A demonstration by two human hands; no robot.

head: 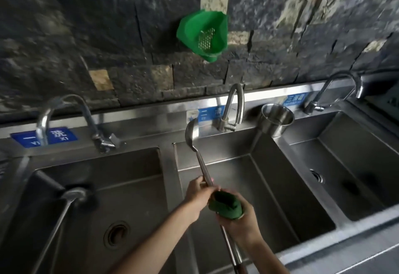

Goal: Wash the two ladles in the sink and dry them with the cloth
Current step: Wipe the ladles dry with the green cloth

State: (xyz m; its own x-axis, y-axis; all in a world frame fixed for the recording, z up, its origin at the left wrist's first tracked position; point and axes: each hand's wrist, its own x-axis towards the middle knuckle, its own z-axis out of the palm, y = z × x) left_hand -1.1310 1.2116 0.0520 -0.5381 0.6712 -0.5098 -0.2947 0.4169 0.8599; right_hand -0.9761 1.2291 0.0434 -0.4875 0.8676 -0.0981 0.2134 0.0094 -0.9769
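Observation:
I hold a steel ladle (192,135) upright over the middle sink basin (269,198), its bowl near the middle tap. My left hand (199,193) grips the shaft just above the green cloth (225,205). My right hand (239,219) is closed around that cloth, which wraps the shaft; the handle runs down past the wrist to the frame's bottom edge. A second ladle (73,196) leans in the left basin (121,187), bowl against the left wall, handle slanting down toward the lower left.
Three taps stand along the back ledge: left (64,109), middle (234,105), right (343,83). A steel cup (276,120) sits on the ledge between middle and right basins. A green strainer basket (205,34) hangs on the stone wall. The right basin (345,165) holds dark spots.

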